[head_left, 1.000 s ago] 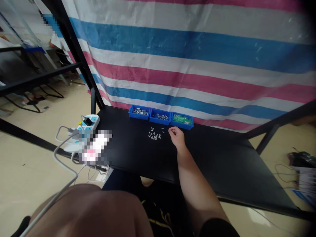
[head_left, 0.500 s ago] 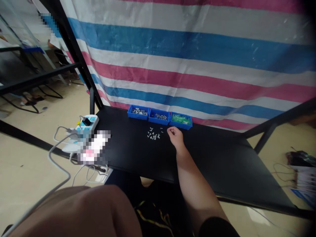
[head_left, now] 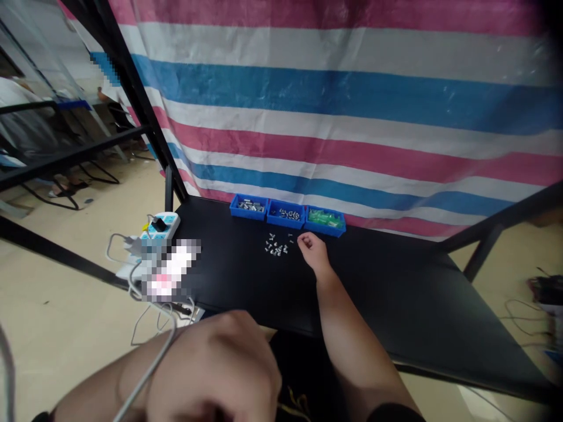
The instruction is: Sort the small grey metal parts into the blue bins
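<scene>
My right hand (head_left: 314,251) rests low over the black tabletop, just right of a loose scatter of small metal screws (head_left: 276,248). Its thumb and fingers are drawn together; anything between them is too small to make out. Large and close to the camera, my left hand (head_left: 220,363) is raised in front of the table's near edge. Its fingers curl inward, and what they may hold is hidden. Behind the scatter stand three blue bins: one with metal pieces (head_left: 248,212), a middle one with small metal parts (head_left: 285,221), and one with green packets (head_left: 325,227).
A white power strip (head_left: 169,225) with plugs sits at the table's left end, beside a blurred-out bright object (head_left: 173,269). A grey cable (head_left: 152,369) crosses by my left forearm. Striped sheeting (head_left: 334,123) hangs behind the table; black frame bars (head_left: 153,117) flank it.
My left hand has come up into view, with its curled fingers now showing. My right hand stays by the screws with fingers together. The whole view has shifted slightly.
</scene>
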`<state>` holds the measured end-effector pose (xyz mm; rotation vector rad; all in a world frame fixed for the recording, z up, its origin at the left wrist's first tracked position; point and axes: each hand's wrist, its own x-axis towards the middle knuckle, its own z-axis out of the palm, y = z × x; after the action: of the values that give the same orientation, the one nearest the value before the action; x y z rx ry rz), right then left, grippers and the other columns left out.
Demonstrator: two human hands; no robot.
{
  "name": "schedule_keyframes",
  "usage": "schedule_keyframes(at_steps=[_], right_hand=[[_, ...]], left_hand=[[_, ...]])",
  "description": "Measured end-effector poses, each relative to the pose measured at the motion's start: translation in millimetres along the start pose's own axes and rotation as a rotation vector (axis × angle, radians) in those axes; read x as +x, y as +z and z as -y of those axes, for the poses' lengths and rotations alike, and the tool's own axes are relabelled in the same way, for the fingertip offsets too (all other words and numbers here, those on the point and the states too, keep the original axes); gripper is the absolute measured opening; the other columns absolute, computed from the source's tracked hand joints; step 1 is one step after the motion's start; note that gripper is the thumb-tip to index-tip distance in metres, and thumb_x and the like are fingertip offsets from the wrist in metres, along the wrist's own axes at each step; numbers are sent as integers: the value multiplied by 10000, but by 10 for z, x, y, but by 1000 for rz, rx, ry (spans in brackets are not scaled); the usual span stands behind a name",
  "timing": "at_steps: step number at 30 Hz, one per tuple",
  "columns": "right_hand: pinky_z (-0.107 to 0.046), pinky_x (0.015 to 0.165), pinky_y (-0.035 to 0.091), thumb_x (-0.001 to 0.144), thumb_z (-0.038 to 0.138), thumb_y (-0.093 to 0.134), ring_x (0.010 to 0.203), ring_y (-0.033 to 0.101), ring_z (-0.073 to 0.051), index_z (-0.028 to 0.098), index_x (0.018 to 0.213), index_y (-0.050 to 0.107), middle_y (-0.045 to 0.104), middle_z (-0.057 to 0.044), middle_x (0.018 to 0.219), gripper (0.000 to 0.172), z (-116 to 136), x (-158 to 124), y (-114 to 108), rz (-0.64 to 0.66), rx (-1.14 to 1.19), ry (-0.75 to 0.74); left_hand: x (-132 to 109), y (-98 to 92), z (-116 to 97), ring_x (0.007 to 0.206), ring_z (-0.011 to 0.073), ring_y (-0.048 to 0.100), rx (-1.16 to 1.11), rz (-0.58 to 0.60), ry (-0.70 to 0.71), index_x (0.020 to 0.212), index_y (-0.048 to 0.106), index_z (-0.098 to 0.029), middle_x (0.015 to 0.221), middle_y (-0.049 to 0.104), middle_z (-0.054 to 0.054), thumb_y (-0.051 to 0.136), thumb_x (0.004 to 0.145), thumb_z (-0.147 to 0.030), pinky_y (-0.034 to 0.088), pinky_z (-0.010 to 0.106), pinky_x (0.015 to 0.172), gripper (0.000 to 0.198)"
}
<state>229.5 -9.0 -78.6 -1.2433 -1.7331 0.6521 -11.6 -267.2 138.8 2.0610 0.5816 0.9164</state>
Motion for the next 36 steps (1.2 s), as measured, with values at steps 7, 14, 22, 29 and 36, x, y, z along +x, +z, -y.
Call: schedule_keyframes(at_steps=[7, 14, 22, 29, 36], right_hand=[[-330, 779, 529, 810, 190, 560, 871, 611, -200, 215, 1090, 718, 637, -74, 1072, 322, 73, 3, 113, 94, -165, -202], [-394, 957, 506, 878, 120, 502, 1035, 596, -232, 266, 1226, 693, 657, -64, 1119, 424, 103, 9, 129, 131, -276, -270], [-387, 896, 522, 913, 153, 543, 954, 610, -229, 266, 1072, 751, 668, -64, 1023, 284, 124, 53, 175, 109, -323, -231], [-362, 870, 534, 948, 218, 517, 928, 644, -220, 252, 999, 730, 653, -68, 990, 222, 180, 63, 121, 89, -207, -173], [-402, 859, 542, 972, 369, 478, 936, 653, -238, 215, 1124, 691, 661, -106, 1077, 303, 33, 144, 96, -123, -69, 3]], left_hand=[[334, 4, 915, 627, 140, 521, 456, -64, -285, 689, 467, -206, 645, 523, -5, 462, 1001, -341, 379, 277, 627, 340], [607, -374, 2027, 809, 205, 656, 746, -297, -672, 948, 601, -222, 872, 676, 52, 483, 977, -289, 433, 276, 689, 139], [1058, -561, 2656, 895, 222, 673, 742, -161, -631, 1082, 704, -234, 1016, 682, 77, 537, 883, -158, 510, 319, 823, 270], [972, -400, 2850, 905, 163, 667, 570, -272, -438, 1071, 753, -240, 1073, 628, 60, 489, 912, -97, 524, 270, 879, 339], [947, -375, 2973, 904, 170, 657, 547, -271, -440, 1063, 765, -218, 1040, 620, 62, 513, 919, -117, 531, 284, 911, 307]])
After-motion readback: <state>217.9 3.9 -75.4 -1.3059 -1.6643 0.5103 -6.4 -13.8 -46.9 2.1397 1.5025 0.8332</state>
